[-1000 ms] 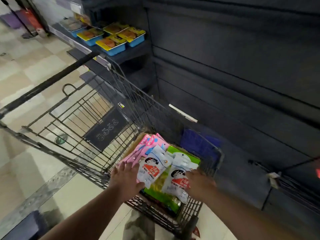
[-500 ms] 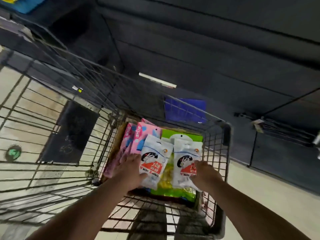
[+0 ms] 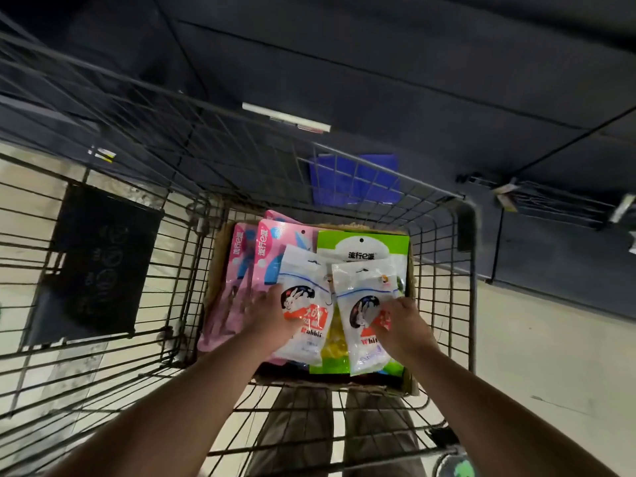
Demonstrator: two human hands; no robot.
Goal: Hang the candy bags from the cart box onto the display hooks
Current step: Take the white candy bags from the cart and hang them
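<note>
The cardboard box [image 3: 220, 266] in the wire cart [image 3: 444, 270] holds pink bags [image 3: 263, 259] and a green bag [image 3: 364, 243]. Over them, the left hand [image 3: 272, 315] grips one white bag [image 3: 303, 270]; the right hand [image 3: 402, 325] grips a second white bag [image 3: 364, 282].

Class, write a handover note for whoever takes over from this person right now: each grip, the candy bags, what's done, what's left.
Left grip holds the left white bag; right grip holds the right white bag.
Both bags are over the box in the cart, above pink bags and a green bag.
Done: two bags gripped. Left: hang them, then the rest, on the hooks.
</note>
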